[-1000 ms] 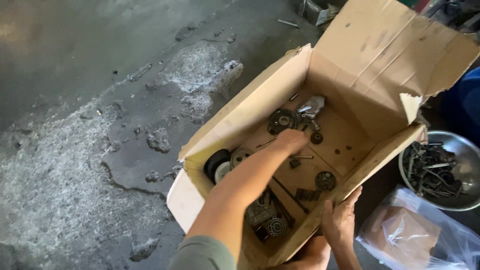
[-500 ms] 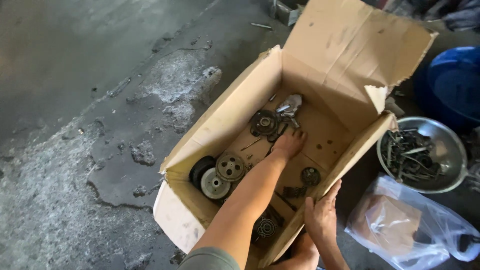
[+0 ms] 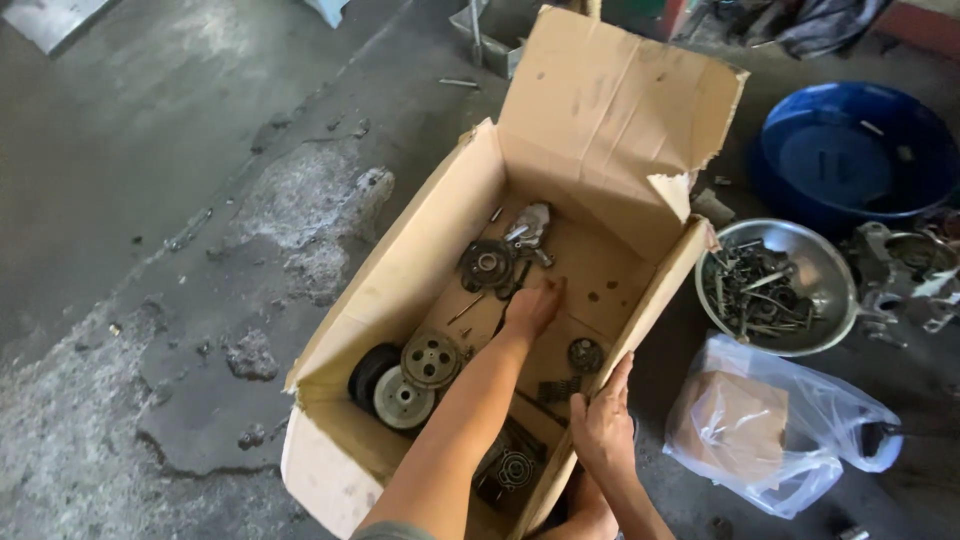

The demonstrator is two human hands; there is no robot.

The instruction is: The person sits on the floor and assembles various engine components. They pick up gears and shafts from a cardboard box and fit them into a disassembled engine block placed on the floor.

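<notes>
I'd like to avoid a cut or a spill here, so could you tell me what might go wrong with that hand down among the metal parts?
The left hand is deep in the cardboard box, close to a toothed pulley and loose metal bits, so fingers might get scraped. The right hand grips only the thin, torn box wall, which may buckle or tear under the heavy parts.

head cam | steep downward look | near | cardboard box [image 3: 520,300] centred
</notes>
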